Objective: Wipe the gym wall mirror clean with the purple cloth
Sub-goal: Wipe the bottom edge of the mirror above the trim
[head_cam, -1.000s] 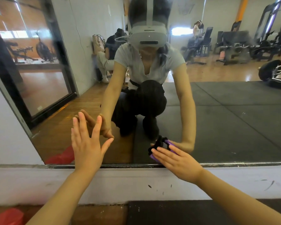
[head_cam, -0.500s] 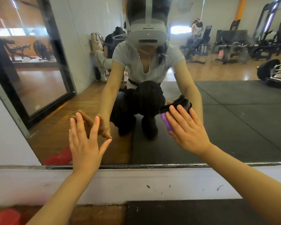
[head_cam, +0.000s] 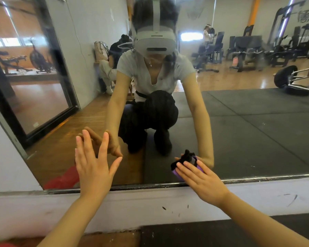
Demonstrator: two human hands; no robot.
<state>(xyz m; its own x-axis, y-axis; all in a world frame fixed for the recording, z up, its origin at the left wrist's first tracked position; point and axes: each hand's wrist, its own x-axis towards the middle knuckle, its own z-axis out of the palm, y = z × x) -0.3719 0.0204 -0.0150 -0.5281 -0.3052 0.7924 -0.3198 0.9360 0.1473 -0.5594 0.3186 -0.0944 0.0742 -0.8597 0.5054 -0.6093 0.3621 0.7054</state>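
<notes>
Gym wall mirror (head_cam: 248, 139) fills view, bottom edge just above pale wall ledge (head_cam: 150, 202). Left hand (head_cam: 92, 168) flat against glass low on left, fingers straight and spread, holding nothing. Right hand (head_cam: 200, 179) presses purple cloth (head_cam: 177, 172) onto glass near mirror's bottom edge, right of centre; fingers straight over bunched cloth, dark part of it sticking up above fingertips. Reflection shows crouching person wearing headset, dark floor mat (head_cam: 257, 122), wooden floor, weight machines (head_cam: 248, 49) behind.
</notes>
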